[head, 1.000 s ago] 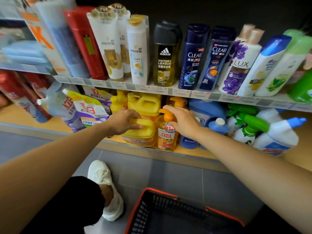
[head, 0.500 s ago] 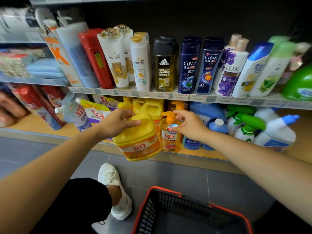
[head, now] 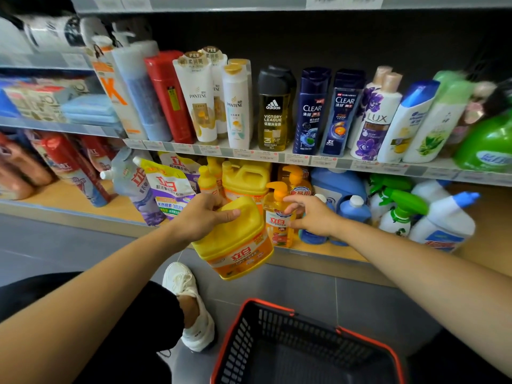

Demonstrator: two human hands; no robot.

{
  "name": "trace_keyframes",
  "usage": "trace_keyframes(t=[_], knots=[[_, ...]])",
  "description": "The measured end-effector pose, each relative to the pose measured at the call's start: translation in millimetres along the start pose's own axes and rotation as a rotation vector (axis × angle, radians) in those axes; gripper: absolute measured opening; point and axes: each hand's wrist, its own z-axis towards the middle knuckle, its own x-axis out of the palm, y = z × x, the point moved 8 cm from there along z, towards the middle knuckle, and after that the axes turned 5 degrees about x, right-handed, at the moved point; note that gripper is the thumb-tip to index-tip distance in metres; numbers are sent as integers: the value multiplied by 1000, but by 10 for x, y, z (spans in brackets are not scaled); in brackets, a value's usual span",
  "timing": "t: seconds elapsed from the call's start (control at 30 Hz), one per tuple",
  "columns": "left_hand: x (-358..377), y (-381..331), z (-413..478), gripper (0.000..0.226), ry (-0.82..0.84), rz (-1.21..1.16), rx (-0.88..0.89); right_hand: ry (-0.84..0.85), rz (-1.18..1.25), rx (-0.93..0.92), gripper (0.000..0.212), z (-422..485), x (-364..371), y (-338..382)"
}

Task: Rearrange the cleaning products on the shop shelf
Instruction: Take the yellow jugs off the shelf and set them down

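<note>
Yellow 立白 jug (head: 235, 245), gripped by the left hand (head: 203, 217), has come off the shelf (head: 318, 252), tilted, as the slack-fingered right hand (head: 311, 216) touches the pump bottle (head: 277, 227) at its three o'clock.

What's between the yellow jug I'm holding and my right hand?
An orange pump bottle, upright on the lower shelf, stands between the yellow jug and your right hand; the head view shows it.

立白 jug (head: 238, 245); PANTENE tube (head: 198, 101); adidas bottle (head: 273, 112); LUX bottle (head: 376, 119).
</note>
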Motion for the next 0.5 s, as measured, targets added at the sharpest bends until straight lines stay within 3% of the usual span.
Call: trace_keyframes(t=[0.13,0.3,0.5], knots=[[56,-13,36,29,78,-7,31,-35,-46,-105,72,-100,-65,265],[82,-224,56,34,181,-74,142,178,-4,-219,99,-382,191,666],[260,-462,64,37,261,-174,174,31,34,-276,104,-632,87,736]])
